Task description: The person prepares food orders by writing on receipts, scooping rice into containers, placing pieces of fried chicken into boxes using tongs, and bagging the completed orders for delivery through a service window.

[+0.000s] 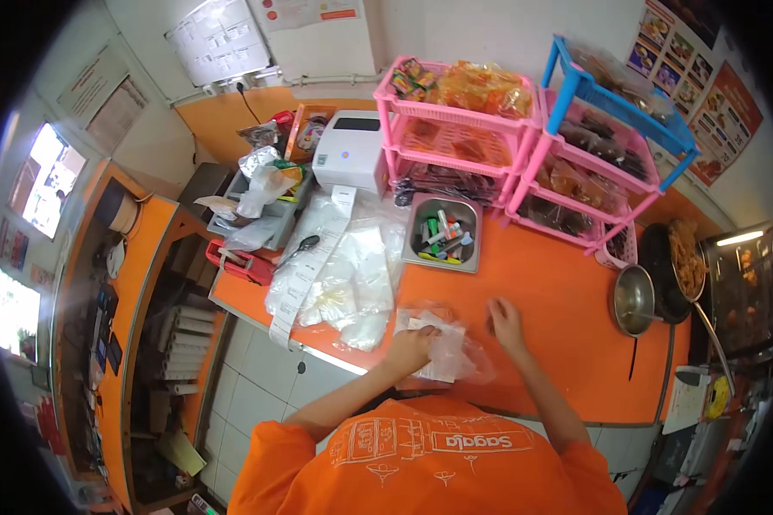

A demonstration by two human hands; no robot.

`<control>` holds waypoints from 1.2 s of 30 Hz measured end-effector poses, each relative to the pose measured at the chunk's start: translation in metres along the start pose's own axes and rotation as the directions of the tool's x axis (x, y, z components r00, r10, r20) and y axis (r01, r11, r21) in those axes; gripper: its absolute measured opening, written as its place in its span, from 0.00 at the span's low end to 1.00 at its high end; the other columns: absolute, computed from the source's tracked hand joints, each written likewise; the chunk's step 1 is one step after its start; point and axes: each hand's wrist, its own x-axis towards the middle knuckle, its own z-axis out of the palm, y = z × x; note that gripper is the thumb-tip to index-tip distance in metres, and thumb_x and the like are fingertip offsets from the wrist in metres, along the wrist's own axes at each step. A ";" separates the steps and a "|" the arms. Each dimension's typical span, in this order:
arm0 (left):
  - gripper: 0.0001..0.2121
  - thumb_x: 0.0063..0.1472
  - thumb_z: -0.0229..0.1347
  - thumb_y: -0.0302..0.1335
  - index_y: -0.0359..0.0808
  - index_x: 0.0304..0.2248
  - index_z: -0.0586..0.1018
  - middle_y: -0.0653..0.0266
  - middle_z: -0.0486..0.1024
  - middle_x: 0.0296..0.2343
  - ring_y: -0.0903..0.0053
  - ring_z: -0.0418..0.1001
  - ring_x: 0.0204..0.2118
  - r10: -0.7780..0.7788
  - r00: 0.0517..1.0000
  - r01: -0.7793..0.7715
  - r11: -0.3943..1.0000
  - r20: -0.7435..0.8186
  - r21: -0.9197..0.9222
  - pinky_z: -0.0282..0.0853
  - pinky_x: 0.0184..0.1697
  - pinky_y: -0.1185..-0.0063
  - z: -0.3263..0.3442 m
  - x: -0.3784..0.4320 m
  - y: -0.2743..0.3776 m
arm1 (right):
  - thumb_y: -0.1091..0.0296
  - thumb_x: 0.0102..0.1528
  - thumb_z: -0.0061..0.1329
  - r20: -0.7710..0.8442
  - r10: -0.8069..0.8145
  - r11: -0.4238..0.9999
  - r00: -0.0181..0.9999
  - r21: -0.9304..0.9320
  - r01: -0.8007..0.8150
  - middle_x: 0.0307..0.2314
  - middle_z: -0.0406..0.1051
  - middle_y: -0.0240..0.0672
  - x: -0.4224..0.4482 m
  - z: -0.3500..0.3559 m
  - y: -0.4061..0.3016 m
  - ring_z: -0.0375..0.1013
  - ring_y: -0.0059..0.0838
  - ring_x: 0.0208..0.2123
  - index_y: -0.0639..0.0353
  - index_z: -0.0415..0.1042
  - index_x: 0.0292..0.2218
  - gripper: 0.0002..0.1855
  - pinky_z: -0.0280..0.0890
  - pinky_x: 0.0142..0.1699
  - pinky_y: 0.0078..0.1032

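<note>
My left hand (415, 351) grips a clear plastic bag (475, 360) with white paper (448, 351) in or under it, at the front edge of the orange table (547, 367). The thumb lies over the top, and the hand hides part of the paper. To the right of the bag, my right hand (506, 323) is raised a little over the tabletop. Its fingers are slightly apart and no object shows in them.
Left of my hands lie clear plastic bags (332, 290) under a long paper strip (312, 264) from a white label printer (351, 148). Behind stand a metal tray of markers (480, 225) and pink racks (454, 161). A metal bowl (632, 299) sits at right.
</note>
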 end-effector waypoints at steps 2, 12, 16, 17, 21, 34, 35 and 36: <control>0.21 0.41 0.55 0.22 0.36 0.41 0.71 0.61 0.71 0.33 0.66 0.74 0.28 -0.059 0.994 0.060 0.998 -0.096 0.015 0.71 0.30 0.71 0.002 -0.006 -0.009 | 0.65 0.57 0.41 -0.026 -0.426 0.847 0.904 -0.362 0.389 0.16 0.70 0.36 0.052 0.046 -0.081 0.70 0.33 0.20 0.63 0.71 0.32 0.11 0.65 0.26 0.28; 0.14 0.51 0.47 0.23 0.33 0.40 0.71 0.55 0.71 0.36 0.68 0.72 0.34 -0.262 0.939 0.035 0.716 -0.222 -0.697 0.67 0.38 0.71 0.028 0.003 -0.015 | 0.66 0.56 0.33 -0.046 -0.509 0.472 0.860 -0.850 0.234 0.32 0.71 0.55 0.265 0.114 -0.034 0.72 0.51 0.37 0.67 0.72 0.32 0.17 0.66 0.40 0.42; 0.14 0.51 0.48 0.23 0.33 0.40 0.71 0.55 0.71 0.36 0.67 0.71 0.35 0.008 0.953 -0.202 0.763 -0.303 -0.614 0.67 0.39 0.71 -0.017 -0.006 -0.027 | 0.69 0.52 0.39 0.025 -0.370 0.208 0.929 -0.972 0.109 0.30 0.72 0.52 0.263 0.098 -0.054 0.72 0.54 0.35 0.65 0.74 0.30 0.12 0.67 0.41 0.45; 0.14 0.51 0.48 0.23 0.33 0.39 0.71 0.55 0.70 0.36 0.67 0.71 0.35 0.004 0.951 -0.203 0.760 -0.308 -0.617 0.67 0.39 0.71 -0.022 -0.010 -0.033 | 0.69 0.50 0.42 -0.029 -0.357 0.266 0.934 -0.961 0.072 0.30 0.73 0.51 0.248 0.117 -0.073 0.72 0.54 0.34 0.64 0.74 0.30 0.11 0.67 0.40 0.44; 0.14 0.51 0.48 0.24 0.34 0.39 0.71 0.56 0.70 0.35 0.66 0.70 0.36 0.030 0.946 -0.235 0.753 -0.324 -0.615 0.66 0.39 0.71 -0.041 -0.018 -0.044 | 0.72 0.42 0.48 -0.035 -0.392 0.387 0.919 -0.913 0.130 0.27 0.73 0.52 0.213 0.123 -0.105 0.73 0.51 0.31 0.65 0.74 0.25 0.07 0.68 0.38 0.38; 0.14 0.50 0.49 0.26 0.34 0.38 0.71 0.56 0.67 0.35 0.64 0.68 0.38 0.182 0.906 -0.297 0.916 -0.381 -0.268 0.64 0.41 0.71 -0.053 -0.050 -0.018 | 0.75 0.52 0.48 0.369 -0.431 0.868 0.823 -0.077 0.490 0.26 0.71 0.35 0.051 0.087 -0.120 0.69 0.24 0.27 0.63 0.69 0.35 0.08 0.64 0.33 0.19; 0.14 0.50 0.49 0.26 0.34 0.38 0.71 0.56 0.67 0.35 0.64 0.68 0.38 0.202 0.895 -0.293 0.938 -0.397 -0.184 0.64 0.41 0.71 -0.056 -0.053 -0.010 | 0.75 0.53 0.47 0.504 -0.343 0.880 0.793 -0.124 0.459 0.31 0.72 0.33 0.023 0.089 -0.124 0.70 0.22 0.34 0.61 0.71 0.42 0.13 0.64 0.41 0.19; 0.14 0.50 0.49 0.26 0.34 0.38 0.71 0.56 0.67 0.34 0.64 0.68 0.38 0.231 0.885 -0.294 0.951 -0.404 -0.100 0.64 0.41 0.71 -0.060 -0.055 -0.004 | 0.76 0.52 0.47 0.555 -0.310 0.872 0.772 -0.158 0.464 0.31 0.72 0.33 0.012 0.085 -0.111 0.69 0.20 0.32 0.62 0.72 0.40 0.11 0.64 0.40 0.19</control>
